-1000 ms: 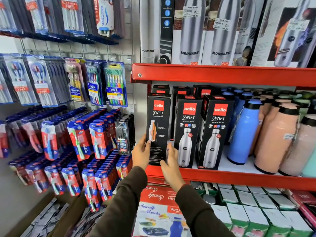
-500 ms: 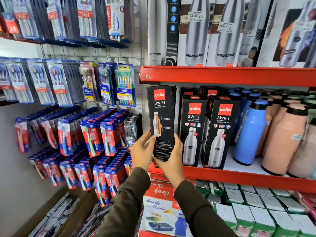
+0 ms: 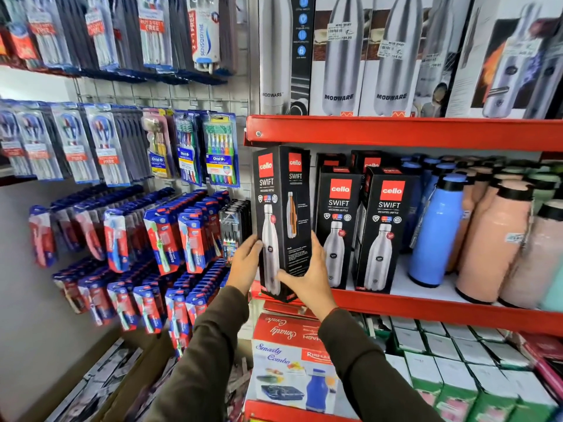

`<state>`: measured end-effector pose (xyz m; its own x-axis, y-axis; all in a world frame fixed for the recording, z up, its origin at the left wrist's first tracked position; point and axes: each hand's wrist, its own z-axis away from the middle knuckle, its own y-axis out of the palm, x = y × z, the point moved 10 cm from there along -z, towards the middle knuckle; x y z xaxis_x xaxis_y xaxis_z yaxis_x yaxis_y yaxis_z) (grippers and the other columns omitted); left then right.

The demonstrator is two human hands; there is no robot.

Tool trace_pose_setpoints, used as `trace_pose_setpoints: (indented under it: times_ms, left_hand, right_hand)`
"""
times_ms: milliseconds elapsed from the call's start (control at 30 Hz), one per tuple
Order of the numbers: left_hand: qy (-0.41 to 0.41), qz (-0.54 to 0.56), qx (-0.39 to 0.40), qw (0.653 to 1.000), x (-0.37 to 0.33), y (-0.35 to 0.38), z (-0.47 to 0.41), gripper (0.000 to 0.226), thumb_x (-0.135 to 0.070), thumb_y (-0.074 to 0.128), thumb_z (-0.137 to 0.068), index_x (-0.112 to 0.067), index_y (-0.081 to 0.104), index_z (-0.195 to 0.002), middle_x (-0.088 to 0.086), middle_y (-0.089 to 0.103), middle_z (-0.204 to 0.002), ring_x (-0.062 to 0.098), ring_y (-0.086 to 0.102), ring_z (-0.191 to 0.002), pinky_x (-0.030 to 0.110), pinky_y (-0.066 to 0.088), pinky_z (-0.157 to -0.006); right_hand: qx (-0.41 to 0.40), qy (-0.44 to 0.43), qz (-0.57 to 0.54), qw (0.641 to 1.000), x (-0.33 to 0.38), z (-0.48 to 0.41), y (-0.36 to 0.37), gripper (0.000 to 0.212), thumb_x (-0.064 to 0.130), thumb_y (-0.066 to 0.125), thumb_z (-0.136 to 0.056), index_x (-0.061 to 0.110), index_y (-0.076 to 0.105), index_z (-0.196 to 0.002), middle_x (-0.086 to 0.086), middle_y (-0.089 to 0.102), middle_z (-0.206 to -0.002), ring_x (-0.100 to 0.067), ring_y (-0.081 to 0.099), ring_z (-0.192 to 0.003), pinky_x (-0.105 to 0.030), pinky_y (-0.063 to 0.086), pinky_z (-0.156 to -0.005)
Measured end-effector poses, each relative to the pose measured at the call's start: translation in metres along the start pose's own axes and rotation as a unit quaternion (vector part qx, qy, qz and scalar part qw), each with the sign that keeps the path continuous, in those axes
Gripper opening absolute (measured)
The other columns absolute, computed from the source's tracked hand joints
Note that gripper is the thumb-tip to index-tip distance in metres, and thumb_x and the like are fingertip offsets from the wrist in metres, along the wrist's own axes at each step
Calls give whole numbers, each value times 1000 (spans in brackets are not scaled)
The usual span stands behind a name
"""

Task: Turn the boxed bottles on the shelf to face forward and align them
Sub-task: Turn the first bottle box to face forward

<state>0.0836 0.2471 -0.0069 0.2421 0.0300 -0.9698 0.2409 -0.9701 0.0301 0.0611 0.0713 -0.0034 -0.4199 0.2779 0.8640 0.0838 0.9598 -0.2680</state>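
Note:
A tall black Cello Swift bottle box (image 3: 281, 208) is lifted at the left end of the red shelf (image 3: 426, 309), turned cornerwise so its front face and a side face both show. My left hand (image 3: 245, 263) grips its lower left edge. My right hand (image 3: 307, 275) wraps its lower right corner. Two more Cello Swift boxes (image 3: 336, 226) (image 3: 385, 229) stand on the shelf to the right, fronts facing out, with further black boxes behind them.
Blue (image 3: 435, 229) and peach bottles (image 3: 493, 245) fill the shelf's right side. Modware bottle boxes (image 3: 338, 56) stand on the red shelf above. Toothbrush packs (image 3: 170, 239) hang on the wall grid at left. Boxed goods (image 3: 289, 360) sit below.
The box was standing on the shelf with its side face out. Both hands lifted it and have rotated it, so its front face now comes into view on the left.

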Motion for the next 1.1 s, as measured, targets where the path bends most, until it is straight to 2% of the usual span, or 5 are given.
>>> trace_pose_setpoints:
  times_ms: [233, 400, 700, 967, 1100]
  left_hand:
    - [-13, 47, 10, 999, 1, -5, 4, 36, -17, 46, -101, -13, 49, -137, 4, 52, -143, 20, 48, -132, 32, 36, -108]
    - [44, 25, 29, 998, -12, 1, -7, 39, -7, 47, -100, -7, 47, -139, 14, 54, -143, 23, 52, -130, 36, 40, -113]
    - [61, -8, 51, 997, 19, 16, -34, 35, -7, 44, -101, -17, 47, -135, 9, 56, -139, 24, 53, -131, 51, 36, -116]
    - [-9, 64, 74, 995, 31, 32, -39, 36, -18, 37, -101, -43, 57, -118, -2, 58, -137, 16, 53, -129, 30, 43, -103]
    - [-8, 89, 77, 993, 41, 36, -44, 31, -18, 34, -103, -36, 53, -120, 5, 53, -141, 23, 47, -136, 44, 35, -116]
  right_hand:
    - [96, -35, 37, 994, 2, -4, 17, 96, 28, 66, -90, 44, -3, -154, 21, -3, -163, 22, -11, -139, -21, 7, -115]
    - [64, -64, 77, 993, 4, -17, 15, 84, 13, 58, -94, 34, 7, -157, 18, 9, -163, 24, 0, -139, -18, 10, -120]
    - [21, -31, 122, 992, -14, -40, 13, 79, -2, 53, -91, 30, 20, -155, 3, 26, -160, -7, 29, -145, -19, 22, -115]
    - [57, 38, 70, 995, -35, -45, 23, 77, -5, 38, -93, 25, 8, -158, 2, 14, -166, -16, 19, -152, -32, 22, -122]
    - [66, 54, 52, 995, -41, -46, 30, 80, -7, 37, -93, 25, 3, -158, 2, 11, -167, -18, 18, -152, -43, 26, -122]
